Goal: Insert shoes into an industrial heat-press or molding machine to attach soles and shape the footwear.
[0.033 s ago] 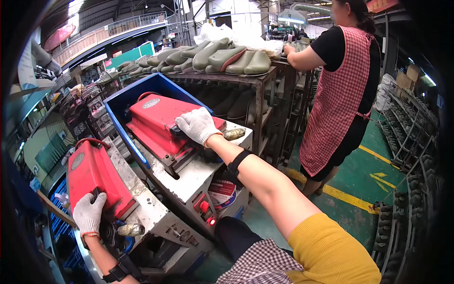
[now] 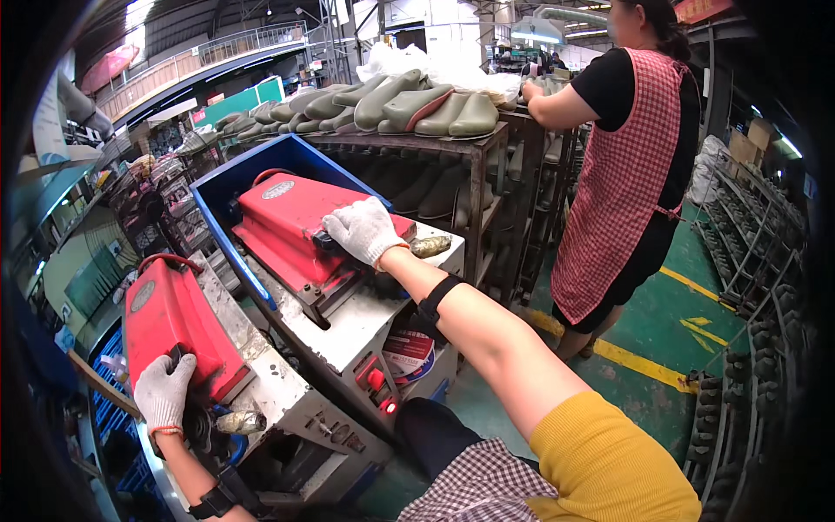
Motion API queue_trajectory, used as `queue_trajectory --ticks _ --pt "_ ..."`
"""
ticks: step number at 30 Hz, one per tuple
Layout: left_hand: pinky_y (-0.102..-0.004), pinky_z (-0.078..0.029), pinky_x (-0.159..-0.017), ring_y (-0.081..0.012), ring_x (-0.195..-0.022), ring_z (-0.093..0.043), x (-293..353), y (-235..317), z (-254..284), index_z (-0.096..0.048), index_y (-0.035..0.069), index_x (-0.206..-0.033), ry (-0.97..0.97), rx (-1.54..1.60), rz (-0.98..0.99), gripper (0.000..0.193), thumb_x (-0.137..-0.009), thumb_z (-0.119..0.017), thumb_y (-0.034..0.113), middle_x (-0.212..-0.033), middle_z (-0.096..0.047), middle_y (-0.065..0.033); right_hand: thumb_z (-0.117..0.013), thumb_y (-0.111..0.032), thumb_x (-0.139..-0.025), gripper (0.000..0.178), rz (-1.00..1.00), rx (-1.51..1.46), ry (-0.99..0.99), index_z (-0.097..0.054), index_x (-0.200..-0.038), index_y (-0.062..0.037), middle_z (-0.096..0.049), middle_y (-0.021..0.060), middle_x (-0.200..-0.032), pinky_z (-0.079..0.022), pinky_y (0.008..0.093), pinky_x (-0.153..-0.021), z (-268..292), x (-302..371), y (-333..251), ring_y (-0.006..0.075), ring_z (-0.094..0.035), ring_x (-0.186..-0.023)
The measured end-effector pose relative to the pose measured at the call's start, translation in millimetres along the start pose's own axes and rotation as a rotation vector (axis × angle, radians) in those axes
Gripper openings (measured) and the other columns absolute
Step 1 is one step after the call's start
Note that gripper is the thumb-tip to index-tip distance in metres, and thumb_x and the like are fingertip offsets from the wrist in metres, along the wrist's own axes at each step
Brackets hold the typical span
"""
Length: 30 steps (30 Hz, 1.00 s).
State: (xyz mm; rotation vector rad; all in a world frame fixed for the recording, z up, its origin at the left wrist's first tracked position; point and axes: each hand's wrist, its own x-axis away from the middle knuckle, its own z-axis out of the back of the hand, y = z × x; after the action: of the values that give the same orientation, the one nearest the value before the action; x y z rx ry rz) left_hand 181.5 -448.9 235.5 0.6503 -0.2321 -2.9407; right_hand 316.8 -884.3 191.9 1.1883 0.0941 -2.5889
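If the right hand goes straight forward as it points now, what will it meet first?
Likely the red cover under the right hand, which seems closed on its black handle; depth is unclear.

Right grip point(image 2: 358, 230) on red cover point(image 2: 291, 219)

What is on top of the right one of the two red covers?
On the red cover are a pale oval label and the gloved right hand, with a black part partly showing. Whatever lies beneath the hand is hidden.
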Motion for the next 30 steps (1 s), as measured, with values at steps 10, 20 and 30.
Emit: queue_trajectory --ticks 10,20,30 --pt "-0.05 -0.052 -0.075 -0.0421 -0.083 -0.071 -0.2 -1.3 -2.9 -0.073 0.003 -0.083 0.007 0.027 0.005 0.057 -0.086 -0.07 0.06 -0.081 -0.07 -0.0231 -0.047 -0.037 -0.104 0.031 0.035 0.035 0.015 -0.074 -0.094 -0.0254 -0.076 0.0008 -0.092 -0.046 0.0484 -0.081 -3.9 0.2 2.3 0.0244 -0.073 -0.09" --pt "-0.0498 -0.052 -0.074 -0.0421 -0.083 -0.07 1.4 2.7 1.6 -0.073 0.003 -0.083 0.005 0.008 0.015 0.057 -0.085 -0.07 0.06 -0.081 -0.069 -0.0239 -0.047 -0.04 -0.104 0.037 -0.004 -0.033 0.047 -0.076 -0.089 -0.0225 -0.077 0.0044 -0.089 -0.045 0.0479 -0.08 -10.6 -0.1 5.3 0.0279 -0.073 -0.088" --pt "-0.05 -0.052 -0.074 -0.0425 -0.082 -0.071 3.2 2.0 -0.1 -0.073 0.003 -0.083 0.037 0.022 -0.013 0.058 -0.084 -0.07 0.061 -0.081 -0.07 -0.023 -0.048 -0.039 -0.104 0.037 -0.056 -0.059 -0.002 -0.076 -0.09 -0.0204 -0.078 0.0053 -0.09 -0.045 0.0469 -0.08 -1.5 0.3 1.7 0.0286 -0.072 -0.086"
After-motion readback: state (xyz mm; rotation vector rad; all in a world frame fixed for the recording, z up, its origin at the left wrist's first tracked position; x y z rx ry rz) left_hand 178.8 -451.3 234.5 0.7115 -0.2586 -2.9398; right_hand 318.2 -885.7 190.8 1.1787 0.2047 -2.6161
